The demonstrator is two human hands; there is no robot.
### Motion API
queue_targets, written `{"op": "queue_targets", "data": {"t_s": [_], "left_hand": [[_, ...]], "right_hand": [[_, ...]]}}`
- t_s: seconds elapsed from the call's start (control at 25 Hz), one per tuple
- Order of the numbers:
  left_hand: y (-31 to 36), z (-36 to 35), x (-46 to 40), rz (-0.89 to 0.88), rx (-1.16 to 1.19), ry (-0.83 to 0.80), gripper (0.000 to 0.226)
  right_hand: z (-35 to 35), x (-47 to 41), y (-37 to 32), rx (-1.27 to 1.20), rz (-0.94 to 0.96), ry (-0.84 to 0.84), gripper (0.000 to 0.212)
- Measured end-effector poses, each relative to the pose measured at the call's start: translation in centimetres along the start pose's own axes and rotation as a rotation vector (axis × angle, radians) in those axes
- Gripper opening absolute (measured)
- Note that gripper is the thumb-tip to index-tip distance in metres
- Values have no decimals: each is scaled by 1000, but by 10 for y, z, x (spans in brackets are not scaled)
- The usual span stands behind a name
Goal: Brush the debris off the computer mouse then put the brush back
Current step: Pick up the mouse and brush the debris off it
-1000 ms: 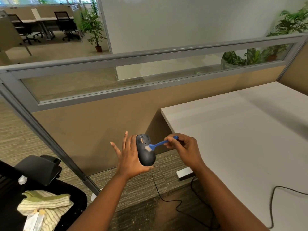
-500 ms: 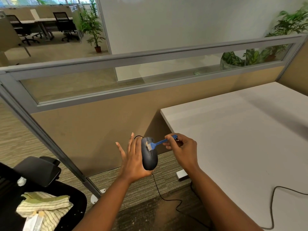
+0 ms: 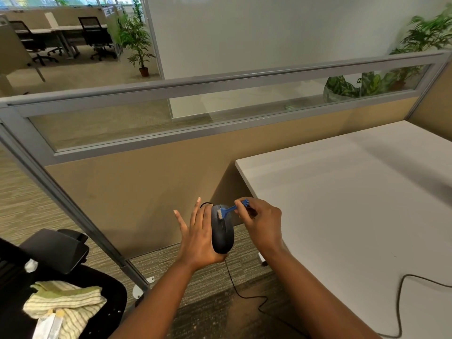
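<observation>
My left hand [image 3: 198,237] holds a black wired computer mouse [image 3: 223,234] upright over the carpet, left of the desk, palm behind it and fingers stretched upward. My right hand [image 3: 263,222] pinches a small blue brush [image 3: 232,209] by its handle. The brush's pale bristles rest on the upper part of the mouse, near the wheel. The mouse cable [image 3: 241,293] hangs down and trails across the floor.
A white desk [image 3: 354,204] lies to the right with a black cable [image 3: 401,302] looping on it. A tan cubicle partition [image 3: 137,189] with a glass strip stands ahead. A black office chair [image 3: 53,248] with a striped green cloth [image 3: 63,302] sits at lower left.
My left hand has turned the mouse more edge-on and lifted it slightly. The brush bristles have moved from the mouse's middle up to its top end.
</observation>
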State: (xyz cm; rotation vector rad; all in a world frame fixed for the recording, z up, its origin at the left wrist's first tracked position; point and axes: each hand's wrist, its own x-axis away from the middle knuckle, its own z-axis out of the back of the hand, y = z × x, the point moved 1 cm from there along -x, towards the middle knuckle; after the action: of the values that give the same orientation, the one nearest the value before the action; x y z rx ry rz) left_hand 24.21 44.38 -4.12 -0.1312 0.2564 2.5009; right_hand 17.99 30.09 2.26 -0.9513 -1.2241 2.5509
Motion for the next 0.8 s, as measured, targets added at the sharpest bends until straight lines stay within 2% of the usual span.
{"op": "queue_targets", "data": {"t_s": [0.08,0.24,0.36,0.52,0.68,0.8], "left_hand": [[-1,0,0,3,10,-1,126],[0,0,-1,4,13,3,127],[1,0,-2,-1,-2,-5,127],[2,-1,-3,-7,1,-3,127],[3,1,-4,-5,10,1,127],[3,1,-4,-4,-4,-7,128]], "right_hand": [[2,-2,2,29,-10,27,7],[2,-3,4,-96,-97,-1,10],[1,-3,3,-50,-90,-26,10],[2,-5,5,-64,-109,42,13],[2,-6,4,-56,-104,-5,11],[3,-5,6,-16,-87,44,11]]}}
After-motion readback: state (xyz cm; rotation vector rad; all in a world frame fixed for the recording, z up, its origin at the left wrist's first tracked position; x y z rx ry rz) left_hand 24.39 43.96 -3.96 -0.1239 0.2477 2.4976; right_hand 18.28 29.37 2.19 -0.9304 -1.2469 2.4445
